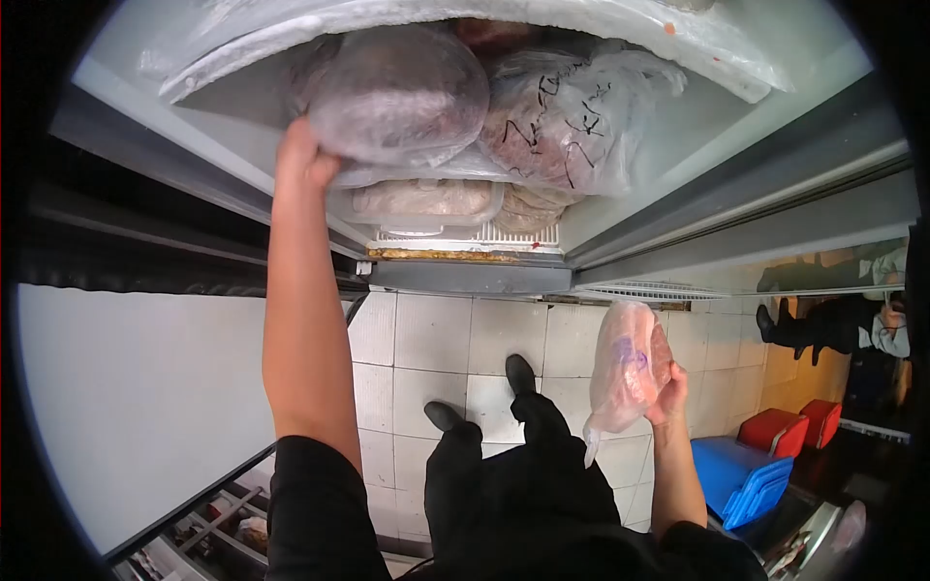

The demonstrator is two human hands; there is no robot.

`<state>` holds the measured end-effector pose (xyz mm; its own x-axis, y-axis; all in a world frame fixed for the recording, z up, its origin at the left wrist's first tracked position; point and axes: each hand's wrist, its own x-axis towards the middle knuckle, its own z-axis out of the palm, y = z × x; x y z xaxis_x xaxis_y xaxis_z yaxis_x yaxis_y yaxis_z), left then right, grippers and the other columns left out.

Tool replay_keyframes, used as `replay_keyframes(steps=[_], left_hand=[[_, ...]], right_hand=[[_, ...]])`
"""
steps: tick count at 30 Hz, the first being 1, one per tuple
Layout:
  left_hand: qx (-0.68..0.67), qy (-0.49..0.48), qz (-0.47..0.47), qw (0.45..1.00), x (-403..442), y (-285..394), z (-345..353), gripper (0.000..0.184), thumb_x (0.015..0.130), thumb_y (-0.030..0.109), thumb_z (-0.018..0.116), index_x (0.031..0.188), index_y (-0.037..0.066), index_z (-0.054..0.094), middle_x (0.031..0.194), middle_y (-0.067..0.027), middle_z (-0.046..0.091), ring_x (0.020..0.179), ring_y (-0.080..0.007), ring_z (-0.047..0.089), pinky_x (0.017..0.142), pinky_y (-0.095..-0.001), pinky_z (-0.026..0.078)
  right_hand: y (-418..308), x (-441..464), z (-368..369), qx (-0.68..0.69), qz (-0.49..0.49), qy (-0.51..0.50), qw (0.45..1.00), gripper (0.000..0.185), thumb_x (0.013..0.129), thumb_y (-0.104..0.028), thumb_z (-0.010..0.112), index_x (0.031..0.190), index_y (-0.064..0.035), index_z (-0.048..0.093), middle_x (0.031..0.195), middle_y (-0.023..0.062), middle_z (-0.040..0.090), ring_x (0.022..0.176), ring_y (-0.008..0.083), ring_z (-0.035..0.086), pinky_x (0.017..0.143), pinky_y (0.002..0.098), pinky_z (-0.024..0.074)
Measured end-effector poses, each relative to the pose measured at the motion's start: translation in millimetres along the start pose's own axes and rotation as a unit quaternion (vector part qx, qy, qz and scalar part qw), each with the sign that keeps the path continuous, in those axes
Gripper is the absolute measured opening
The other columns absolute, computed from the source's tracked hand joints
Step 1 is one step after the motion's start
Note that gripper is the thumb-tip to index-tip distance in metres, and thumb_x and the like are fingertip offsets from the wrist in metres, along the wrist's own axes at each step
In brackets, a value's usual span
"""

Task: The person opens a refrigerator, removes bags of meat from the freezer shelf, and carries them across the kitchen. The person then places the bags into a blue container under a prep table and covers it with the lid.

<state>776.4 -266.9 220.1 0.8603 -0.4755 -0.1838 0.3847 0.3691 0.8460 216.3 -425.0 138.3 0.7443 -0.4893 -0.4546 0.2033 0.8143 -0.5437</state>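
Note:
My right hand is closed around the side of a clear plastic bag of raw pink meat, held over the floor outside the freezer. Purple marks show on this bag, and its twisted end hangs down. My left hand reaches into the freezer and grips the left side of a large, frosty bag of meat. Its fingers are partly hidden by that bag. To the right lies another bag of meat with black handwriting on the plastic.
Below the bags, a clear container sits on a white wire rack. An icy shelf edge hangs above. The freezer's door frame runs along the right. Blue bins and red containers stand at lower right. Another person is farther right.

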Motion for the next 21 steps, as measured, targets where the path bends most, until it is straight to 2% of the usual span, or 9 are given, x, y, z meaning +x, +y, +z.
replay_keyframes(steps=[5,7,9,11,13,15,16,18,21], left_hand=[[0.132,0.178,0.069,0.973,-1.4,-20.9,9.1,0.034,0.082,0.017,0.05,0.098,-0.013,0.054,0.102,-0.0234,0.06,0.089,-0.0342,0.06,0.077,-0.0405,0.047],[0.541,0.216,0.206,0.786,-19.1,-32.4,-8.1,0.033,0.08,0.018,0.049,0.091,-0.013,0.054,0.101,-0.0301,0.057,0.088,-0.0409,0.059,0.08,-0.0431,0.044],[0.533,0.199,0.202,0.797,-34.9,-25.9,-5.6,0.031,0.079,0.017,0.048,0.089,-0.011,0.055,0.102,-0.0337,0.054,0.093,-0.0446,0.055,0.082,-0.0432,0.042],[0.613,0.168,0.213,0.742,-44.0,-21.6,-9.6,0.035,0.083,0.02,0.051,0.098,-0.01,0.055,0.106,-0.0295,0.055,0.097,-0.0415,0.054,0.085,-0.0416,0.041],[0.507,0.194,0.306,0.782,-83.4,-21.7,-1.9,0.042,0.088,0.029,0.05,0.109,-0.007,0.054,0.112,-0.0229,0.056,0.104,-0.0345,0.053,0.089,-0.0406,0.04],[0.266,0.088,0.156,0.947,-153.7,-4.3,17.7,0.056,0.09,0.042,0.05,0.124,-0.001,0.048,0.121,-0.0157,0.053,0.113,-0.027,0.05,0.094,-0.0398,0.038],[0.128,0.011,0.123,0.984,-181.3,-11.6,19.4,0.06,0.089,0.047,0.049,0.128,0.001,0.044,0.126,-0.0143,0.05,0.116,-0.0256,0.047,0.097,-0.0398,0.037],[-0.095,-0.078,0.087,0.989,-206.7,-19.4,10.9,0.074,0.086,0.059,0.045,0.135,0.005,0.035,0.135,-0.0121,0.041,0.123,-0.025,0.04,0.1,-0.0419,0.035],[-0.193,-0.188,0.094,0.958,-197.7,-16.5,-20.3,0.079,0.082,0.06,0.049,0.137,0.006,0.031,0.137,-0.0132,0.039,0.124,-0.0274,0.04,0.103,-0.0416,0.033]], right_hand=[[10.6,1.3,7.3,-0.022,-0.003,0.024,0.999,0.077,0.074,-0.037,0.065,0.135,-0.0029,0.034,0.13,0.0141,0.046,0.118,0.0273,0.046,0.101,0.0416,0.0373],[12.2,10.5,39.8,-0.036,-0.003,-0.009,0.999,0.079,0.073,-0.037,0.066,0.136,-0.0025,0.032,0.132,0.014,0.043,0.12,0.0268,0.045,0.102,0.0408,0.0362],[13.9,27.1,75.9,-0.061,-0.01,-0.075,0.995,0.084,0.071,-0.036,0.068,0.137,-0.0017,0.028,0.137,0.0136,0.038,0.124,0.0258,0.041,0.103,0.0394,0.0339],[18.9,42.4,117.2,-0.073,-0.032,-0.127,0.989,0.088,0.07,-0.035,0.07,0.138,-0.0015,0.026,0.138,0.0135,0.035,0.127,0.0252,0.037,0.105,0.0391,0.0313],[26.4,58.7,165.9,-0.077,-0.063,-0.169,0.98,0.088,0.069,-0.033,0.071,0.138,-0.0019,0.025,0.138,0.0138,0.035,0.128,0.0249,0.035,0.106,0.0396,0.0292],[33.6,79.0,212.4,-0.091,-0.081,-0.223,0.967,0.088,0.07,-0.031,0.071,0.139,-0.0027,0.025,0.139,0.014,0.033,0.129,0.0251,0.034,0.106,0.0398,0.0286],[35.6,87.7,236.3,-0.104,-0.079,-0.255,0.958,0.087,0.071,-0.03,0.07,0.139,-0.0033,0.024,0.14,0.0141,0.032,0.129,0.0252,0.034,0.106,0.0397,0.0288],[45.2,97.1,281.2,-0.212,-0.131,-0.259,0.933,0.081,0.075,-0.028,0.069,0.139,-0.0021,0.025,0.137,0.014,0.038,0.125,0.0236,0.04,0.103,0.0358,0.0322],[30.6,115.3,334.4,-0.526,-0.232,-0.27,0.773,0.05,0.083,-0.029,0.062,0.125,-0.0038,0.048,0.111,0.0071,0.058,0.098,0.0141,0.054,0.086,0.0283,0.0424]])
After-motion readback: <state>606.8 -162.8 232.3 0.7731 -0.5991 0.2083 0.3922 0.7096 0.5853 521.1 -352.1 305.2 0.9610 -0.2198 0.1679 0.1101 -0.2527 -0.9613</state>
